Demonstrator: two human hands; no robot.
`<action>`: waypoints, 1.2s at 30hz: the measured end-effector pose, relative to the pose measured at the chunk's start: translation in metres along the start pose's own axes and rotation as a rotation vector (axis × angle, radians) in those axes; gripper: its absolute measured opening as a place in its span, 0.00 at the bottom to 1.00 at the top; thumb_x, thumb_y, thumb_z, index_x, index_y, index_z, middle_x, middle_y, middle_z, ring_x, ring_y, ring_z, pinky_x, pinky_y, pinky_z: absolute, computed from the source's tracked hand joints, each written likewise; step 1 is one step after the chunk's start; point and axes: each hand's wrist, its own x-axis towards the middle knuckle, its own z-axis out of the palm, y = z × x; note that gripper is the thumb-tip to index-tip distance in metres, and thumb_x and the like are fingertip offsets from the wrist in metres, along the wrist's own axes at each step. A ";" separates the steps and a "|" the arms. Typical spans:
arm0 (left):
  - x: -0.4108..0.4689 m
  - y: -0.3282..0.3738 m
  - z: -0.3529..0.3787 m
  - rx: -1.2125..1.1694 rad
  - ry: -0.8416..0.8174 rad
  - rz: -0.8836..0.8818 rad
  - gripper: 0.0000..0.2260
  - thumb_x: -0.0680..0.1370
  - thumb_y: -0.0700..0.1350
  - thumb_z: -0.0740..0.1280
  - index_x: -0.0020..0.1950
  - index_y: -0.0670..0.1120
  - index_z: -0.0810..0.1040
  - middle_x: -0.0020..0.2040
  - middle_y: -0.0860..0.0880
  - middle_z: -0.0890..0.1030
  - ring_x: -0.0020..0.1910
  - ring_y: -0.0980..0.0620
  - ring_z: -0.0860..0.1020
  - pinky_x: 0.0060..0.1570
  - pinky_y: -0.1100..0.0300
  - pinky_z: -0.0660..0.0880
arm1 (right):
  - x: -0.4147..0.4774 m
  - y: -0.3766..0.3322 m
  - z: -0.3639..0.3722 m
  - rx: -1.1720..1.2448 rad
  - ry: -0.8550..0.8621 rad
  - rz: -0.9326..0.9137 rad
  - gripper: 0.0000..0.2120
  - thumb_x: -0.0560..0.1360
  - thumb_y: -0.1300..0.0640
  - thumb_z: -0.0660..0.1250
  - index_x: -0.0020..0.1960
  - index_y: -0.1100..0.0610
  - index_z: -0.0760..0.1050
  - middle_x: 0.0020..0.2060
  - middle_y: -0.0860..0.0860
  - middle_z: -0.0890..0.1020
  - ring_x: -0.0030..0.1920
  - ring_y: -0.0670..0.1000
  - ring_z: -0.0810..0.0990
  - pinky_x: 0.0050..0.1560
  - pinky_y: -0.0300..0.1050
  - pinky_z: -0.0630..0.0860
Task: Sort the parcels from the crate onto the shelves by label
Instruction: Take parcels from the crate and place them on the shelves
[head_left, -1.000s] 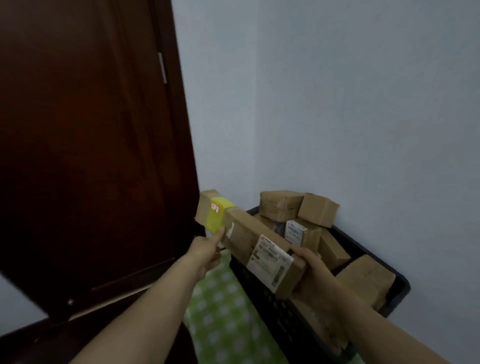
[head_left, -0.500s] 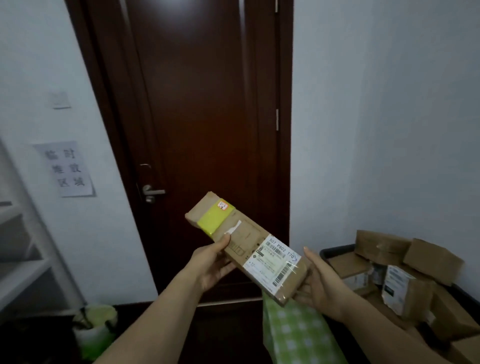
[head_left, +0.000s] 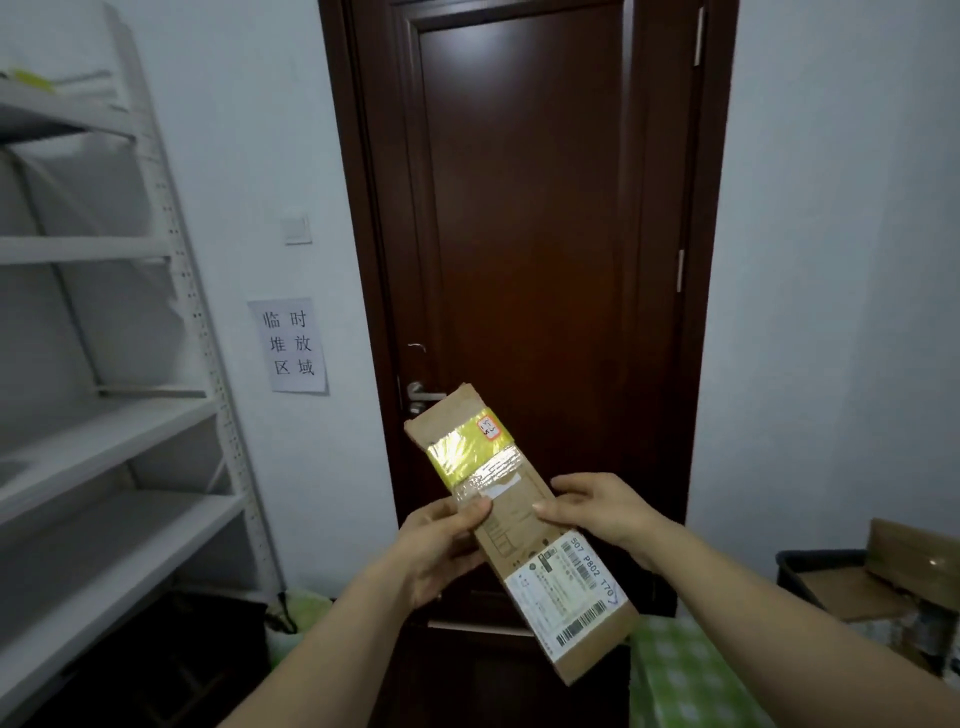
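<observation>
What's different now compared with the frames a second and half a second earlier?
The parcel was carried left, away from the crate, and is now held before the door, with the shelves to the left. The right hand slid from the labelled end to the middle, opposite the left hand. Unchanged: both hands grip the parcel, label up.

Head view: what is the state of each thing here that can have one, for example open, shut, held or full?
Parcel: sealed with tape, held tilted in both hands.
Door: shut.
Left hand: grips the parcel's left edge, thumb on top.
Right hand: grips the parcel's right edge.
Crate: open on top, holds cardboard boxes.
Shelves: upright by the left wall.
</observation>
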 end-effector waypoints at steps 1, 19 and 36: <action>-0.004 0.004 -0.006 0.023 0.001 0.002 0.19 0.69 0.42 0.73 0.57 0.39 0.77 0.52 0.41 0.83 0.56 0.43 0.80 0.54 0.49 0.78 | 0.003 -0.006 0.005 -0.018 -0.014 -0.006 0.29 0.71 0.53 0.74 0.68 0.61 0.71 0.52 0.51 0.83 0.49 0.46 0.82 0.47 0.37 0.78; -0.040 0.065 -0.118 0.172 0.338 0.305 0.15 0.72 0.39 0.73 0.58 0.41 0.80 0.53 0.44 0.83 0.49 0.50 0.81 0.44 0.59 0.76 | 0.028 -0.076 0.043 -0.407 -0.183 -0.175 0.26 0.74 0.59 0.71 0.70 0.55 0.70 0.64 0.50 0.75 0.63 0.48 0.74 0.56 0.39 0.73; -0.055 0.068 -0.135 0.142 0.415 0.268 0.19 0.72 0.47 0.74 0.58 0.38 0.80 0.47 0.46 0.83 0.45 0.52 0.80 0.44 0.58 0.77 | 0.030 -0.091 0.067 -0.474 -0.210 -0.210 0.25 0.75 0.60 0.68 0.71 0.56 0.68 0.67 0.51 0.73 0.69 0.51 0.69 0.61 0.41 0.66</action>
